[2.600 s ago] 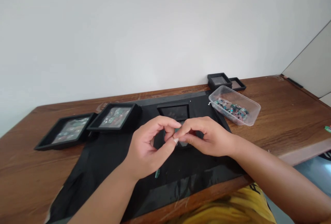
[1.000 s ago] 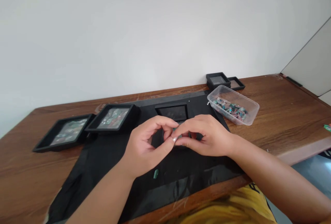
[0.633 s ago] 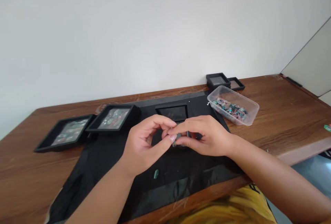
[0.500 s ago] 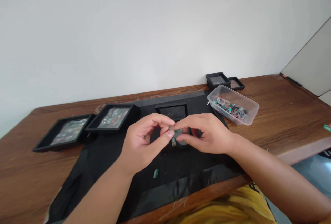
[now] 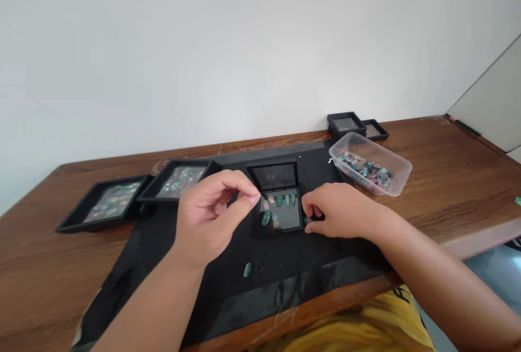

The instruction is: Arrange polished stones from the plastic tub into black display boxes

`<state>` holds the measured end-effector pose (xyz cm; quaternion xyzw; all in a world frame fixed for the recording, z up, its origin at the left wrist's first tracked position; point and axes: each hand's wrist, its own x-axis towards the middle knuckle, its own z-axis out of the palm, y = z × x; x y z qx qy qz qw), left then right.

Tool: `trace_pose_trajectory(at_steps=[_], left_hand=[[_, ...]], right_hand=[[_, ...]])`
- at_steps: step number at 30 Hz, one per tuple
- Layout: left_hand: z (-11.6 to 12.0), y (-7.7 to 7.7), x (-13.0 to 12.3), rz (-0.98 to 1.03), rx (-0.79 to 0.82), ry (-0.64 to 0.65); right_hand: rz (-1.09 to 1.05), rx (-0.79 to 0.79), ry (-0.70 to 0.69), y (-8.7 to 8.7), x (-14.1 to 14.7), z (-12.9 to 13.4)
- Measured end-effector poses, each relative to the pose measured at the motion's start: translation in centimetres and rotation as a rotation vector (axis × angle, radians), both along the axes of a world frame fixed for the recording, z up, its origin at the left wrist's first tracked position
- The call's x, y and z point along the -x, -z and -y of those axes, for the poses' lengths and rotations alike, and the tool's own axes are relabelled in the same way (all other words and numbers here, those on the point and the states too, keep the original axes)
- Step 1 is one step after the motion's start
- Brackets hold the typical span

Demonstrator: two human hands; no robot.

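An open black display case [image 5: 302, 227] lies on the black mat, with several green and pale press-on nails [image 5: 279, 200] set on its clear film. My left hand [image 5: 217, 211] hovers at the case's left side, thumb and index finger pinched together. A thin sliver shows at those fingertips, too small to identify. To the right of the case my right hand [image 5: 340, 211] rests low, its thumb and fingertips closed about a small dark press-on nail [image 5: 308, 221]. Another green press-on nail [image 5: 247, 269] lies loose on the mat nearer me.
A clear plastic tub [image 5: 401, 176] of loose nails stands at the right. Two filled black cases, one [image 5: 65, 227] left of the other [image 5: 146, 192], lie at the left. Smaller black cases [image 5: 345, 122] are stacked by the wall. The black mat [image 5: 220, 308] covers the wooden table's middle.
My hands have parted from over the case. The left has drawn back left, and the right has moved right, down beside the case. The nails inside now show.
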<state>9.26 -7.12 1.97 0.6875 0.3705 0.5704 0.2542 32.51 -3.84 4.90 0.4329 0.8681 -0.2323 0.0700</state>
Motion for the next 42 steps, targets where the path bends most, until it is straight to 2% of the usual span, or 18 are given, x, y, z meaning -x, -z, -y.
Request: trace_pose_trajectory(at_steps=[8, 11, 14, 16, 19, 23, 25, 28, 32, 39, 42], left_hand=[[0.0, -0.2, 0.0, -0.067, -0.017, -0.026], [0.2, -0.2, 0.1, -0.105, -0.026, 0.001], [0.3, -0.1, -0.2, -0.259, -0.066, 0.035], [0.4, 0.0, -0.6, -0.402, -0.121, 0.014], [0.5, 0.4, -1.2, -0.541, -0.137, -0.037], [0.5, 0.6, -1.4, -0.585, -0.085, -0.056], [0.4, 0.5, -1.4, -0.566, -0.109, -0.059], [0.3, 0.3, -1.5, -0.508, -0.171, -0.051], [0.2, 0.1, -1.8, -0.441, -0.268, -0.071], [0.1, 0.2, -1.9, -0.430, -0.370, -0.070], [0.0, 0.2, -1.6, -0.445, -0.355, -0.066]], right_hand=[[0.072, -0.098, 0.033, 0.3, 0.4, 0.1], [0.082, -0.122, 0.047, 0.2, 0.3, 0.0], [0.016, -0.137, 0.094, 0.1, 0.2, 0.0], [-0.101, -0.116, 0.140, 0.2, 0.2, -0.1], [-0.398, 0.016, 0.227, 0.7, 0.2, -0.3], [-0.866, 0.378, 0.283, 1.8, 0.4, -1.0], [-1.005, 0.550, 0.275, 2.2, 0.4, -1.3], [-1.046, 0.734, 0.273, 2.4, 0.5, -1.5], [-1.049, 0.900, 0.255, 2.5, 0.7, -1.5], [-1.054, 0.976, 0.246, 2.7, 0.4, -1.7], [-1.048, 1.012, 0.239, 2.7, 0.3, -1.7]])
